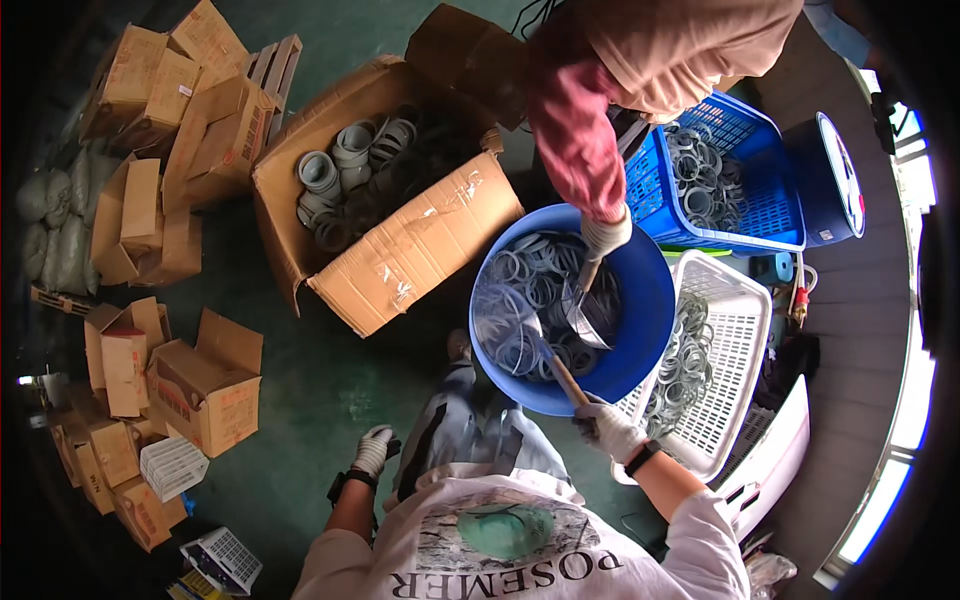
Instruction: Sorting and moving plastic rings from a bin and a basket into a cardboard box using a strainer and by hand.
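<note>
My right hand (610, 428), in a white knit glove, grips the wooden handle (568, 382) of a tool at the near rim of a round blue tub (655, 330). Its pale, shiny head lies among many grey rings (535, 265) inside the tub; its exact shape is unclear. A co-worker's gloved hand (605, 236) reaches in from the far side with a similar tool, whose wide metal blade (588, 325) rests in the rings. My left hand (373, 450), also gloved, is out to the left beside my leg, its fingers curled. A dark patch shows at its inner side; whether it holds anything is hidden.
A large open carton (420, 245) with grey ring-shaped parts stands left of the tub. Right of it are a white basket (735, 350) and a blue crate (780, 190), both holding rings. Brown cartons (215, 390) are stacked far left. A dark bin (825, 175) adjoins the crate.
</note>
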Action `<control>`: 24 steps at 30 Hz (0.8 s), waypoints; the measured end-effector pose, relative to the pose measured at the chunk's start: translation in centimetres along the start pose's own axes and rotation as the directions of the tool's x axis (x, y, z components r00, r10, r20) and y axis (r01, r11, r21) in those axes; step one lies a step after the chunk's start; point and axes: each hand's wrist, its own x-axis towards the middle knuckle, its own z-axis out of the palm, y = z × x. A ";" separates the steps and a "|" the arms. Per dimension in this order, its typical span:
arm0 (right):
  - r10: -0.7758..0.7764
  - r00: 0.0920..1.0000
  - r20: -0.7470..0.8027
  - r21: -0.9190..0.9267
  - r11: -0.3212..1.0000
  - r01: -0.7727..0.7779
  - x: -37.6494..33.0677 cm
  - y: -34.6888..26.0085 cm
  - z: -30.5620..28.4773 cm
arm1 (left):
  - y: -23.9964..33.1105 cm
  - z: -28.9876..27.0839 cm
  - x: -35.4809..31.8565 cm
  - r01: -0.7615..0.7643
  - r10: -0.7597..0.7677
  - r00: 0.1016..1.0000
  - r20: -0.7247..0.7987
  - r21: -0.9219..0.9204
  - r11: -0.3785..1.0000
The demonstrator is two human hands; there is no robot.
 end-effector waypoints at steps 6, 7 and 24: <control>-0.084 0.985 -0.147 -0.068 0.995 0.075 16.9 3.1 0.0 | 0.7 0.0 -1.8 -0.064 0.065 0.997 0.045 -0.020 0.998; -0.076 0.989 -0.130 -0.073 0.995 0.066 17.1 3.3 0.7 | 0.1 -1.3 -2.0 -0.029 0.029 0.999 -0.018 -0.047 0.998; -0.586 0.809 -0.045 -0.856 0.440 0.271 5.7 5.1 -8.6 | -1.5 1.6 -0.6 -0.006 0.006 1.000 -0.012 -0.016 1.000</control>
